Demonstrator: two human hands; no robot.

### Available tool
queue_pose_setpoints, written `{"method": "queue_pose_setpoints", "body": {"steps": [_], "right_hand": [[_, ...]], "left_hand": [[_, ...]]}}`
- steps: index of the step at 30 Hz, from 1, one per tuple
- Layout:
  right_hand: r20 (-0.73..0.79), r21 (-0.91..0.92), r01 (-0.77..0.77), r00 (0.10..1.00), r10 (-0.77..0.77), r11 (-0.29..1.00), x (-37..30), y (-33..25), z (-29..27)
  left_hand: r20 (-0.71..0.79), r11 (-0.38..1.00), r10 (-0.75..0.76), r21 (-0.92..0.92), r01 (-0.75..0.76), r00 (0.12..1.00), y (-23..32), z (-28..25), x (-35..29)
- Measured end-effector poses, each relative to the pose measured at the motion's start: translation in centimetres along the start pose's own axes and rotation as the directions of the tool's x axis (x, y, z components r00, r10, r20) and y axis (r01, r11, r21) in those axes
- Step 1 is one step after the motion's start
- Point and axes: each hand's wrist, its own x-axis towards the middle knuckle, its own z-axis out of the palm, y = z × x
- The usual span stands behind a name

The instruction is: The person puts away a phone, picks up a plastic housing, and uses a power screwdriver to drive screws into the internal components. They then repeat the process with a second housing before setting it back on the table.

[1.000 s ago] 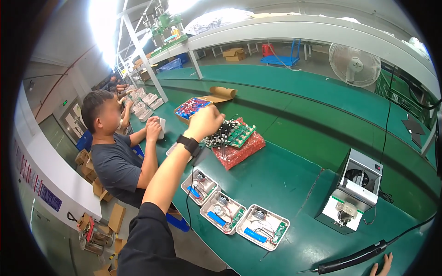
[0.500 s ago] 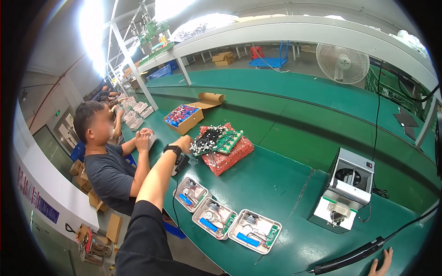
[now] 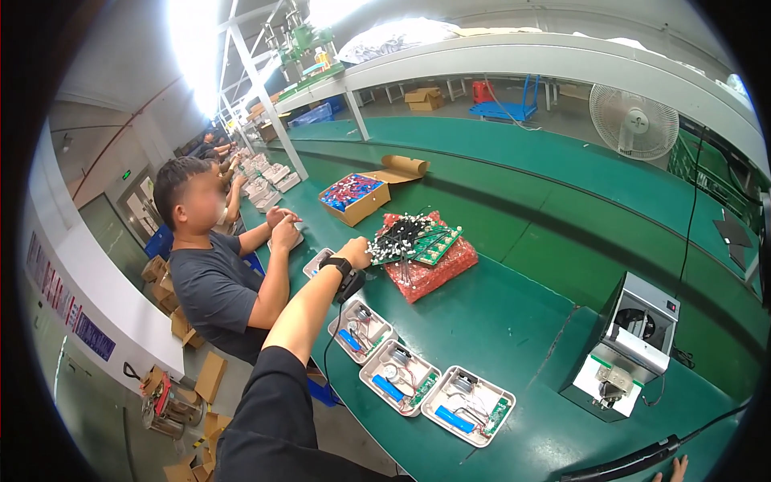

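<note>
My left hand reaches far across the bench, its fingers closed at the near left edge of a heap of black wires with white ends. What the fingers hold is hidden. The wires lie with green circuit boards on a red bubble-wrap bundle. Part of my right hand shows at the lower right edge, fingers apart on the bench. It lies beside a black corded electric screwdriver. Between my arms sit three white plastic housings, each with a blue cylindrical battery, wiring and a green board.
A cardboard box of blue and red parts stands beyond my left hand. A grey machine stands at right on the green bench. At left a co-worker sits handling a pale part, another white housing nearby.
The view has turned left, so the scene sits further right and slightly lower. My left hand stays at the wire heap. Less of my right hand shows, and the co-worker's hands have shifted.
</note>
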Motion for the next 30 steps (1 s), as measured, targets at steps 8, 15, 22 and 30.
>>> {"method": "queue_pose_setpoints", "body": {"steps": [8,15,22,30], "right_hand": [[-0.017,0.027,0.023,1.000,-0.023,0.999,-0.1,0.7,0.3],[-0.036,0.045,0.036,0.999,-0.035,0.998,-0.3,0.8,0.5],[-0.044,0.003,0.059,0.997,-0.059,0.998,-0.1,0.5,0.3],[-0.022,0.009,0.090,0.996,-0.090,0.996,-0.4,1.9,0.7]], "left_hand": [[-0.020,1.000,0.000,0.005,0.000,1.000,-1.2,0.9,0.6],[-0.072,0.998,0.058,-0.019,-0.060,0.996,0.3,-1.9,-0.5],[-0.159,1.000,0.028,0.014,-0.026,0.987,4.4,-8.9,-2.7],[-0.233,0.890,0.412,0.308,-0.335,0.881,13.6,-12.9,-5.2]]}}
